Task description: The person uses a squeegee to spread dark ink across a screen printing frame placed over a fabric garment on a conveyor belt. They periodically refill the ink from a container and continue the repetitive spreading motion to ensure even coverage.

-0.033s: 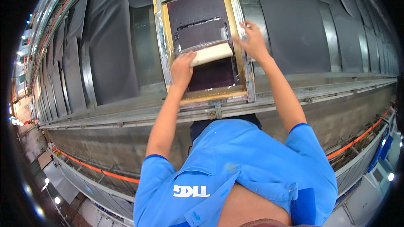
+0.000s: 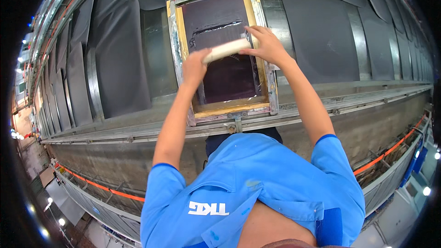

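My left hand (image 2: 194,66) grips the left end of a cream-coloured squeegee-like bar (image 2: 226,50), and my right hand (image 2: 268,45) grips its right end, fingers over the top and thumb below. The bar is slightly tilted, right end higher, over the dark purple-black printing screen (image 2: 229,82). The screen has a worn metal frame (image 2: 273,96) with yellow tape inside. A glossy ridge of dark ink (image 2: 216,26) lies across the upper part of the mesh. Whether the bar touches the mesh I cannot tell.
Dark sheets (image 2: 317,32) lie in rows along the long metal table on both sides of the screen. A metal rail (image 2: 312,102) runs along the near edge, just beyond my body. Orange tubing (image 2: 110,187) runs along the structure behind me on either side.
The bar has moved up the screen, away from me, with my left hand. My right hand, which was open near the bar's end, has closed on it.
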The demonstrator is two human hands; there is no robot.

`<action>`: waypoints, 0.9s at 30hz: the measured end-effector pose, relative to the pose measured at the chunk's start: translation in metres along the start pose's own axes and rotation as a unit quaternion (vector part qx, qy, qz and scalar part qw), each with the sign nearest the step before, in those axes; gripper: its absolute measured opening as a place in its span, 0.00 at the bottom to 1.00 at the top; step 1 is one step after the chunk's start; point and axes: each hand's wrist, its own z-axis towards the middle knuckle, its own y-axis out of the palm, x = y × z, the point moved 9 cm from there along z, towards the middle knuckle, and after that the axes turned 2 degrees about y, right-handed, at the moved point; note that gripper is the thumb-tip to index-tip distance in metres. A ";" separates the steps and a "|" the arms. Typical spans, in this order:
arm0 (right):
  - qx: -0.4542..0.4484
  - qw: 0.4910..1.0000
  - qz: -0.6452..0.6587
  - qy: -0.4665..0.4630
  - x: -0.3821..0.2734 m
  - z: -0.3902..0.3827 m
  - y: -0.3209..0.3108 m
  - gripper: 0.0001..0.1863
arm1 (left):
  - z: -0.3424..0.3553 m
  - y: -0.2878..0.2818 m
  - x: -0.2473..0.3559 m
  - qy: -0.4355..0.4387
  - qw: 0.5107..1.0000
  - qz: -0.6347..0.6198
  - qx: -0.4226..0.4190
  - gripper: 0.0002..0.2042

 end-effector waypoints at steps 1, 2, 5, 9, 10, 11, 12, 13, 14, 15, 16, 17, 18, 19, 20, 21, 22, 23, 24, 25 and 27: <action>-0.044 0.997 -0.015 -0.054 -0.028 0.015 0.007 0.27 | 0.022 -0.004 -0.008 -0.005 1.000 -0.014 -0.011 0.19; -0.081 0.996 -0.026 -0.029 -0.023 0.029 0.019 0.26 | 0.045 -0.008 -0.009 -0.015 1.000 -0.013 -0.023 0.19; -0.129 0.991 -0.036 0.019 0.002 0.049 0.052 0.22 | 0.070 -0.003 -0.017 -0.040 0.998 0.004 -0.040 0.19; -0.053 0.998 -0.004 0.016 -0.002 -0.001 0.061 0.22 | 0.031 0.011 -0.018 0.015 0.999 -0.031 0.025 0.19; -0.045 0.999 0.006 0.014 -0.006 -0.023 0.059 0.23 | 0.013 0.015 -0.011 0.030 0.999 -0.014 0.014 0.18; -0.060 0.998 0.017 0.024 -0.012 -0.046 0.057 0.24 | -0.009 0.011 0.004 0.051 0.998 -0.012 0.018 0.18; -0.075 0.996 0.030 0.033 -0.022 -0.068 0.055 0.25 | -0.031 0.010 0.012 0.064 0.998 -0.001 0.024 0.19; -0.090 0.994 0.036 0.041 -0.032 -0.088 0.054 0.26 | -0.052 0.011 0.014 0.055 0.998 -0.012 0.016 0.19; -0.103 0.993 0.039 0.050 -0.040 -0.105 0.053 0.26 | -0.070 0.010 0.020 0.053 0.998 0.005 0.012 0.19; -0.116 0.991 0.046 0.057 -0.041 -0.113 0.054 0.27 | -0.079 0.008 0.026 0.050 0.998 0.026 0.007 0.19; -0.118 0.990 0.051 0.060 -0.038 -0.113 0.055 0.27 | -0.080 0.007 0.024 0.044 0.999 0.021 -0.005 0.21; -0.119 0.990 0.049 0.060 -0.039 -0.110 0.052 0.27 | -0.079 0.007 0.024 0.040 0.999 0.012 -0.010 0.22; -0.121 0.990 0.048 0.062 -0.040 -0.107 0.049 0.27 | -0.079 0.006 0.024 0.036 0.999 0.002 -0.017 0.23; -0.109 0.991 0.046 0.057 -0.036 -0.092 0.045 0.26 | -0.068 0.002 0.020 0.042 0.999 -0.012 0.006 0.21; -0.097 0.993 0.044 0.053 -0.031 -0.065 0.038 0.26 | -0.043 -0.006 0.016 0.048 0.998 -0.027 0.028 0.19; -0.065 0.997 0.030 0.012 -0.021 -0.041 0.039 0.25 | -0.016 -0.014 0.012 0.058 0.996 -0.043 0.048 0.17; -0.057 0.997 0.043 -0.012 -0.017 -0.010 0.036 0.24 | 0.012 -0.015 0.002 0.034 0.998 -0.035 0.041 0.16; -0.046 0.999 0.018 -0.018 -0.010 0.018 0.036 0.22 | 0.039 -0.014 -0.009 0.012 0.999 -0.027 0.033 0.15; -0.050 0.998 0.020 -0.026 -0.001 0.043 0.039 0.20 | 0.064 -0.012 -0.017 0.008 1.000 -0.024 0.019 0.15; -0.032 0.999 0.016 -0.033 0.008 0.060 0.041 0.19 | 0.086 -0.011 -0.022 0.005 1.000 -0.019 0.006 0.15; -0.056 0.998 0.019 -0.002 0.016 0.078 0.049 0.19 | 0.104 0.000 -0.033 -0.030 0.999 0.009 -0.034 0.16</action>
